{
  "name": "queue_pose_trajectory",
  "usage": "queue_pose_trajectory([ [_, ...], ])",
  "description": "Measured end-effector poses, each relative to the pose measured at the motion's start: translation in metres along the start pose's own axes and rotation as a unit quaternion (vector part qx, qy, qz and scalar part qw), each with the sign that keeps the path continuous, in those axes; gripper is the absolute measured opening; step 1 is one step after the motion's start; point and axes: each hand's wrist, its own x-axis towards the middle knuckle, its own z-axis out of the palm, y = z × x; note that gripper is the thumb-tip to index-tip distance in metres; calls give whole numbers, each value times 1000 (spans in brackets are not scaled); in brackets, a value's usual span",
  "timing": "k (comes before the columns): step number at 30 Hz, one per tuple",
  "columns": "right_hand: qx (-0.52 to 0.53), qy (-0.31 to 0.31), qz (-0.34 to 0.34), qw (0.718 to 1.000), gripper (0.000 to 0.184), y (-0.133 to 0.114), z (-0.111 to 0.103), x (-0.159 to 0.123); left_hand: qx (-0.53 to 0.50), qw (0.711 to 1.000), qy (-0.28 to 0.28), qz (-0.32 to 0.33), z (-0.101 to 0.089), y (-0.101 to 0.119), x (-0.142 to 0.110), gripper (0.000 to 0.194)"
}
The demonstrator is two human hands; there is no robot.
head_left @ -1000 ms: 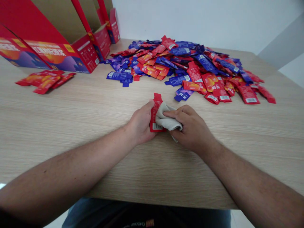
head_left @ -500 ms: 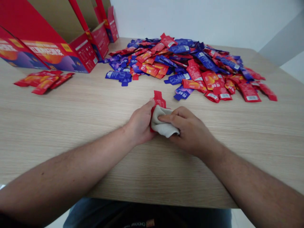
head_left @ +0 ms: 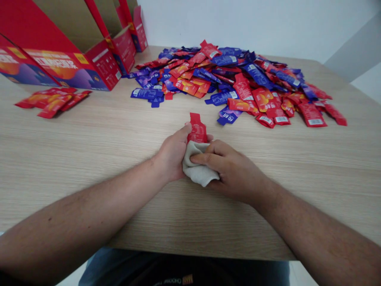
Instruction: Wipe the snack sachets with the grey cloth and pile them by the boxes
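Note:
My left hand (head_left: 175,154) grips a red sachet (head_left: 197,130) by its side, the thumb along its upper left edge. The sachet's narrow spout end points away from me, and printed text shows on its upper half. A pale grey cloth (head_left: 200,171) covers the lower part of the sachet. Pinching that cloth, my right hand (head_left: 230,169) presses it against the sachet, index finger on top. Both hands are held above the table's middle, close together.
A wide heap of red and blue sachets (head_left: 220,75) lies at the back of the wooden table (head_left: 89,147). Several red sachets (head_left: 56,101) form a small pile at left. Open red and blue cardboard boxes (head_left: 74,67) stand behind it, near a white wall (head_left: 238,24).
My right hand and the cloth have slid down the sachet toward me, uncovering more of its printed upper half. My left hand has stayed nearly in place.

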Motion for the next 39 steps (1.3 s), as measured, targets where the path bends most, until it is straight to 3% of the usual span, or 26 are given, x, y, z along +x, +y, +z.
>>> queue_pose_trajectory([
  [5, -46, 64, 44, 996, 42, 13, -6, -1, -12, 998, -27, 52, -2, 6, 3, 50],
  [10, -17, 25, 2, 1000, 43, 15, -5, -2, -16, 999, -17, 29, -6, 11, 5, 53],
  [14, -51, 78, 34, 995, 40, 17, -6, -1, -34, 997, -19, 62, -5, 13, 3, 50],
  [18, -32, 49, 21, 998, 41, 17, -6, -1, -24, 999, -19, 29, -3, 14, 1, 53],
  [23, -38, 70, 31, 996, 38, 14, -2, -1, -40, 998, -13, 49, -3, 11, 1, 50],
  [26, -20, 35, 4, 999, 40, 11, -2, 0, -21, 1000, -21, 6, -4, 4, 1, 53],
  [31, -61, 116, 39, 991, 44, 10, -5, 1, -12, 998, -47, 27, 1, -8, -1, 49],
  [36, -51, 70, 25, 996, 42, 7, -4, 1, -10, 999, -34, 11, 1, -9, -4, 52],
  [39, -68, 125, 53, 988, 45, 9, -5, 1, -8, 997, -75, 16, 0, -9, -5, 54],
])
